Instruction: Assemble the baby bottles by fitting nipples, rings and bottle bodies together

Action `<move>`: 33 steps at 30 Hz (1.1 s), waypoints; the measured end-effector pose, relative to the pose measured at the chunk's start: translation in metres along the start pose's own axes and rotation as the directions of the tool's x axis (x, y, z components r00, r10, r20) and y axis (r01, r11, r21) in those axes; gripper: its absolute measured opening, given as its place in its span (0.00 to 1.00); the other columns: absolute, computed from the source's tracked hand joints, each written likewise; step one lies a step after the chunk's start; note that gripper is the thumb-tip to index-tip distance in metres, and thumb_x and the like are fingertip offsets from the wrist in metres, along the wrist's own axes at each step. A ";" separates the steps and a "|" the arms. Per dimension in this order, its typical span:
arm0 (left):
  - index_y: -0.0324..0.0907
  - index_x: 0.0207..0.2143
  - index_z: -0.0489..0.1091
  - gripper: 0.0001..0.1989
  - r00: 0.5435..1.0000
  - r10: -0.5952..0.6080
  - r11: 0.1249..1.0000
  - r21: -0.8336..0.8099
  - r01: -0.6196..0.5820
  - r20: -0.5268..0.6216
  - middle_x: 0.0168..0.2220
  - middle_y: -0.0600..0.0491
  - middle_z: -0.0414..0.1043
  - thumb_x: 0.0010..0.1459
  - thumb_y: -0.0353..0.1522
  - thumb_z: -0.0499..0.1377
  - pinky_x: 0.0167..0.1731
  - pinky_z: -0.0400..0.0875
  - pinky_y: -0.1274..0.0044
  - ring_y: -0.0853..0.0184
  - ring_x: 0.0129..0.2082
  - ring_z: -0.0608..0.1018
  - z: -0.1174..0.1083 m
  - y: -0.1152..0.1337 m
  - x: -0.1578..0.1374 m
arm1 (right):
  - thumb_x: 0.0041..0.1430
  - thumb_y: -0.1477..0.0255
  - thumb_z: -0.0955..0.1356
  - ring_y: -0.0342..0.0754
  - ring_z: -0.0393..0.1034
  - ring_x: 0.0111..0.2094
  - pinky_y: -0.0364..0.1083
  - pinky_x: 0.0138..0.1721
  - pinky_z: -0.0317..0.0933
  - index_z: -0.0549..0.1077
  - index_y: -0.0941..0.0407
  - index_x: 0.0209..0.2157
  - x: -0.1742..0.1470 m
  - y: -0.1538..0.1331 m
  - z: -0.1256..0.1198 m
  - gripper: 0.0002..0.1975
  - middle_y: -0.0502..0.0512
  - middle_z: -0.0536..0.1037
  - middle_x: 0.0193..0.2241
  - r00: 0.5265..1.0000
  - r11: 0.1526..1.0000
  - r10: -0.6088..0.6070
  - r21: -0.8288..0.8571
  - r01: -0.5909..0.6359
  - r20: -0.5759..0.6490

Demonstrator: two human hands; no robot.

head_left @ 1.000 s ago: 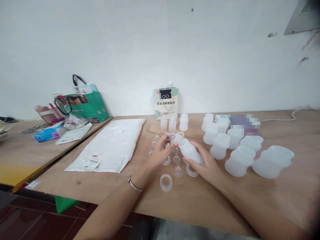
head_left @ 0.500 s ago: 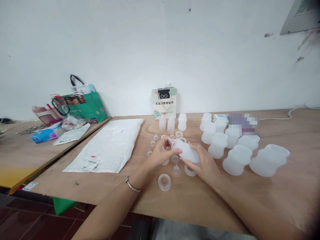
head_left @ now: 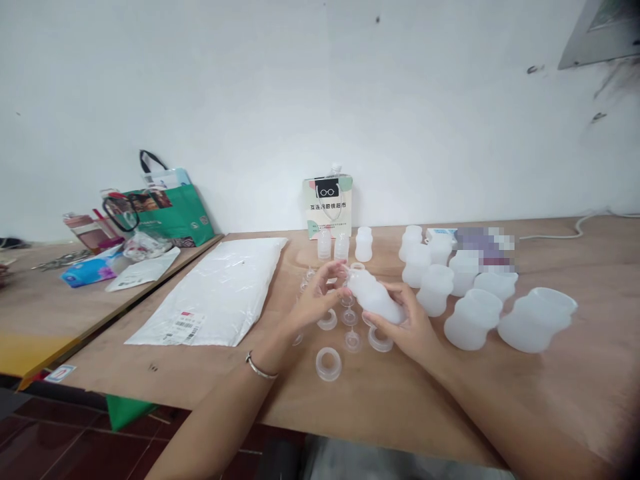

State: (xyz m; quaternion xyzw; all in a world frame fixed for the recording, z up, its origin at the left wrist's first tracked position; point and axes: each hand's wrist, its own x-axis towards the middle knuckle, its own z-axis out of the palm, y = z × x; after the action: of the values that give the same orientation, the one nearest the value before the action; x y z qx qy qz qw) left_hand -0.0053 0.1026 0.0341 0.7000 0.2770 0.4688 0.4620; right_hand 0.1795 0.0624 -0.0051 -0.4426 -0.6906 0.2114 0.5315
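Note:
A frosted white baby bottle (head_left: pixel 376 297) is tilted in the air above the table, its top end pointing up and left. My right hand (head_left: pixel 413 323) is wrapped round its lower body. At the top end, my left hand (head_left: pixel 323 297) has its thumb and fingers closed about the rim, where a small clear part shows; its shape is partly hidden by the fingers. Beneath lie clear bottle teats (head_left: pixel 353 341) and frosted screw rings, one ring (head_left: pixel 329 364) nearest the table's front edge and another ring (head_left: pixel 381 340) below my right hand.
Several frosted bottles (head_left: pixel 473 321) stand on the right. At the back are clear caps (head_left: pixel 341 247), another bottle (head_left: pixel 364 245) and a paper bag (head_left: pixel 327 207). A white mailer (head_left: pixel 215 290) lies left. A green bag (head_left: pixel 173 217) and blue packet (head_left: pixel 91 267) sit on the neighbouring table.
My left fingers have shifted slightly left and opened a little at the bottle's top. The bottle's lower end has moved slightly right with my right hand. More of the ring underneath shows.

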 end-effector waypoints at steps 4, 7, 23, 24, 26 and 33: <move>0.44 0.50 0.61 0.27 0.999 -0.003 0.998 -0.065 0.006 0.048 0.48 0.46 0.64 0.47 0.40 0.62 0.45 0.65 0.71 0.62 0.49 0.66 -0.003 0.003 0.001 | 0.45 0.62 0.70 0.52 0.67 0.45 0.51 0.43 0.61 0.63 0.51 0.42 0.000 0.001 0.000 0.22 0.55 0.71 0.43 1.000 0.999 0.003 0.054 -0.002 -0.007; 0.43 0.49 0.61 0.29 0.998 0.013 0.998 -0.063 -0.010 0.054 0.48 0.46 0.63 0.44 0.41 0.63 0.45 0.65 0.71 0.62 0.49 0.67 0.000 0.003 0.000 | 0.45 0.62 0.70 0.52 0.67 0.43 0.50 0.41 0.62 0.63 0.51 0.41 -0.001 0.000 0.000 0.21 0.55 0.72 0.41 0.998 0.998 0.049 0.044 -0.050 0.030; 0.42 0.48 0.61 0.18 0.984 0.037 0.989 0.150 -0.010 -0.174 0.45 0.47 0.65 0.55 0.38 0.54 0.44 0.65 0.72 0.65 0.45 0.69 -0.002 -0.007 0.000 | 0.46 0.63 0.70 0.51 0.66 0.46 0.51 0.45 0.61 0.62 0.52 0.41 0.000 0.002 0.004 0.21 0.57 0.70 0.45 0.999 0.992 0.030 0.122 -0.026 -0.026; 0.43 0.47 0.61 0.18 0.983 0.031 0.987 0.160 -0.002 -0.179 0.45 0.47 0.65 0.56 0.39 0.53 0.44 0.65 0.72 0.65 0.45 0.69 -0.002 -0.006 0.000 | 0.46 0.63 0.70 0.52 0.66 0.47 0.51 0.46 0.60 0.61 0.52 0.42 0.001 0.003 0.004 0.22 0.57 0.70 0.46 0.999 0.993 0.034 0.111 -0.030 -0.037; 0.42 0.46 0.62 0.16 0.988 0.039 0.982 0.187 -0.011 -0.147 0.46 0.48 0.65 0.56 0.39 0.52 0.44 0.65 0.72 0.65 0.45 0.69 0.000 -0.003 -0.002 | 0.46 0.63 0.70 0.52 0.66 0.46 0.52 0.46 0.60 0.62 0.52 0.42 0.001 0.004 0.004 0.22 0.57 0.71 0.45 0.997 0.996 0.053 0.074 -0.049 -0.050; 0.41 0.37 0.64 0.15 0.984 0.045 0.997 0.073 -0.033 -0.173 0.38 0.51 0.68 0.49 0.38 0.60 0.38 0.66 0.75 0.68 0.36 0.71 0.019 -0.019 -0.001 | 0.45 0.62 0.70 0.52 0.68 0.43 0.51 0.42 0.62 0.64 0.52 0.40 0.002 -0.001 0.002 0.20 0.55 0.73 0.41 0.993 0.992 0.112 0.062 -0.114 0.034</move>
State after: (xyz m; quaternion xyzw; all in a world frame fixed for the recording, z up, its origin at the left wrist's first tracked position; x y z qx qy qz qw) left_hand 0.0127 0.1026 0.0138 0.6774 0.3189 0.5271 0.4020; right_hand 0.1768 0.0637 -0.0040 -0.4606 -0.6653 0.2698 0.5220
